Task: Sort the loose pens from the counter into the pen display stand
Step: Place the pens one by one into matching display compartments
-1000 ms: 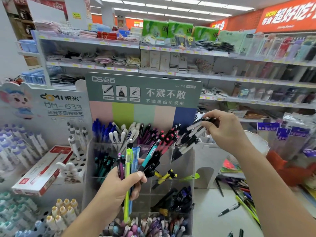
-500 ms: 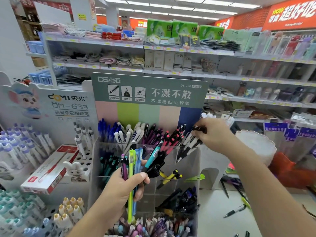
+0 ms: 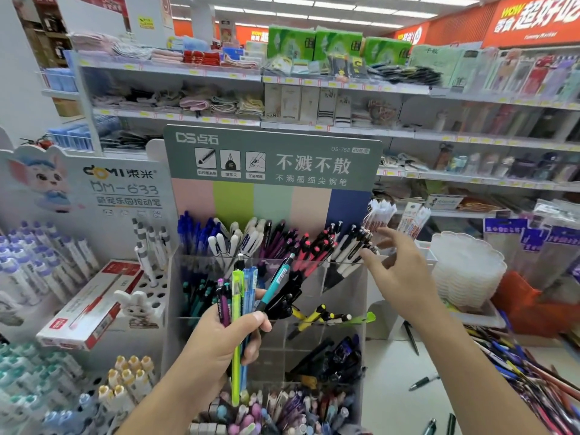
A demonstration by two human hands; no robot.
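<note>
A clear acrylic pen display stand [image 3: 345, 309] with a green header card stands in front of me, its compartments holding blue, white, purple, pink and black-and-white pens. My left hand [image 3: 219, 343] grips a bunch of pens [image 3: 241, 293]: yellow-green, blue, purple, teal and black ones. My right hand [image 3: 405, 274] hovers with fingers spread just right of the stand's top right compartment, where black-and-white pens [image 3: 348, 246] stand. It holds nothing. Loose pens [image 3: 514, 368] lie in a pile on the white counter at the right.
Another white pen display [image 3: 62, 252] and a red-and-white pen box [image 3: 91, 306] stand at the left. A stack of clear trays [image 3: 464, 268] sits right of the stand. A few single pens [image 3: 423, 383] lie on the counter. Store shelves fill the background.
My right hand set the black-and-white pens into the top right compartment, let go, and now draws back open. The left hand keeps its bunch in place.
</note>
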